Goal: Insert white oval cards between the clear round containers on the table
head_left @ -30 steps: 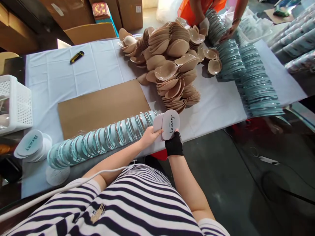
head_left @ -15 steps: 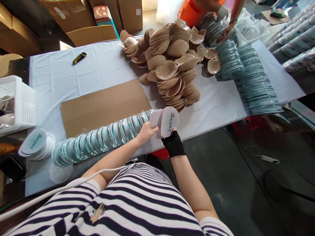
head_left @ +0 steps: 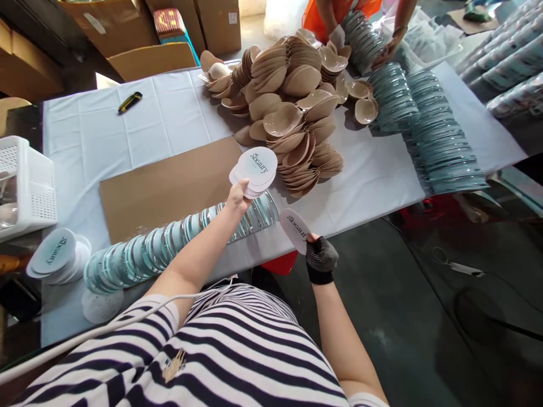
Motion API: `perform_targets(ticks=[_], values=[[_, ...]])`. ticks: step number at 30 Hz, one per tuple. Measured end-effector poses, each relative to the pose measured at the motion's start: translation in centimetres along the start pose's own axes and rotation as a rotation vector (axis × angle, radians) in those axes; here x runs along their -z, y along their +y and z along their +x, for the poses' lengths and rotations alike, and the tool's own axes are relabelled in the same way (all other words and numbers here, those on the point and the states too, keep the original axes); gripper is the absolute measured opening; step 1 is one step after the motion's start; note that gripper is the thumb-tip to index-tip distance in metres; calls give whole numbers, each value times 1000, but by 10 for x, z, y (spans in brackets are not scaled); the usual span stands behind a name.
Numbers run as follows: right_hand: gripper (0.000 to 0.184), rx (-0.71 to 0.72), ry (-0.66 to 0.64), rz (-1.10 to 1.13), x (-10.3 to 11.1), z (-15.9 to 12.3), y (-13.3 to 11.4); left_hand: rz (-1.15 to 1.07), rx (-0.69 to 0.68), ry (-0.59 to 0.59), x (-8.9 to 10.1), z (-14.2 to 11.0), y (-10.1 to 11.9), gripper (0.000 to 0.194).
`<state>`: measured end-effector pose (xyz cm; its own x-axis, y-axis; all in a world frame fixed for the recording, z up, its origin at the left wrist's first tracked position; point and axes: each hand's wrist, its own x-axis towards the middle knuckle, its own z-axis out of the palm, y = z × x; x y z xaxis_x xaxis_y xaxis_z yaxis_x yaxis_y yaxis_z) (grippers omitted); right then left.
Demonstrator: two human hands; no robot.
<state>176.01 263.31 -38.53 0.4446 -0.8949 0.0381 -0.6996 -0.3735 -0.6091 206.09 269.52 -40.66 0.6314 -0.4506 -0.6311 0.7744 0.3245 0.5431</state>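
Observation:
My left hand [head_left: 237,196] is closed on a stack of white oval cards [head_left: 254,169] printed "Sbeauty", lifted above the brown cardboard sheet [head_left: 169,183]. My right hand [head_left: 321,257], in a black fingerless glove, pinches a single white oval card [head_left: 294,229] at the table's near edge. Just beneath both hands runs a long row of teal round cases [head_left: 178,237], leaning on edge along the front of the table.
A heap of beige cups [head_left: 292,107] fills the table's middle. Rows of teal cases [head_left: 428,135] lie at the right, where another person's hands [head_left: 388,51] work. More white cards [head_left: 55,257] sit at left beside a white basket [head_left: 25,181]. A yellow knife [head_left: 129,102] lies far left.
My hands have parted: the left lifted the card stack up and away over the cardboard, while the right drew one card off toward the table's edge.

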Motion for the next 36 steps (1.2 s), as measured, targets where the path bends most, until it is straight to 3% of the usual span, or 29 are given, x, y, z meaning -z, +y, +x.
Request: perform_targets(ticks=[3, 6, 9, 11, 17, 23, 28, 30, 32, 34, 36], values=[[48, 120, -182, -87, -12, -6, -8, 14, 51, -26, -13, 15, -20, 45], [48, 160, -345, -204, -37, 7, -21, 44, 86, -38, -16, 21, -34, 46], [46, 222, -538, -298, -67, 29, -38, 60, 101, -46, -14, 22, -36, 46], [44, 226, -598, -345, -78, 41, -49, 58, 105, -47, -14, 21, -35, 46], [34, 76, -684, -573, -68, 50, -68, 23, 110, -45, -16, 19, -34, 47], [34, 118, -692, -471, -98, 56, -72, 18, 137, -68, -14, 17, -33, 46], [28, -141, -711, -70, -109, 55, -58, 31, 133, -54, -15, 17, -33, 48], [38, -221, -709, 39, -106, 63, -52, 30, 104, -63, -16, 18, -33, 49], [53, -273, -581, 122, -103, 77, -50, 34, 71, -76, -15, 16, -34, 49], [60, -291, -346, 251, -102, 92, -54, 47, 38, -86, -13, 11, -36, 48], [66, -202, -174, 330, -101, 102, -66, 84, -2, -81, -9, 2, -37, 43]])
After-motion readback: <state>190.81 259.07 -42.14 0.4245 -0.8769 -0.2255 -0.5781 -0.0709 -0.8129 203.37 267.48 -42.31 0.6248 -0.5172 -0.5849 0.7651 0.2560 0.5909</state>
